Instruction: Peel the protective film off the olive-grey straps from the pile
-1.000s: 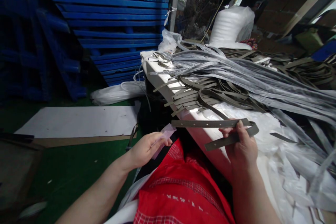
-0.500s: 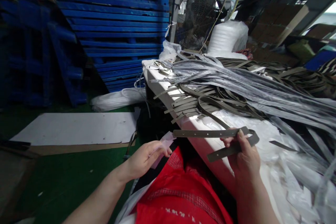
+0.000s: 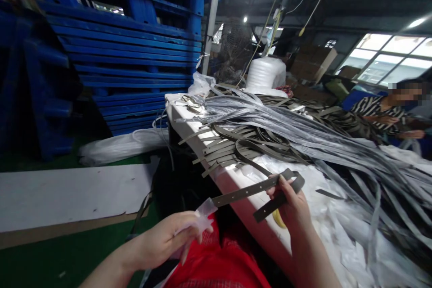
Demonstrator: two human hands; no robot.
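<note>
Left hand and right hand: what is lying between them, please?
In the head view, a dark strap with holes runs from the right hand up to the clear plastic in the left hand.

Blue pallets [image 3: 124, 49] cut off by the picture's top edge.

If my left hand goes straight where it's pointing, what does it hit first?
Probably the gray strap, just beyond the translucent plastic piece your left hand holds, though depth is unclear.
</note>
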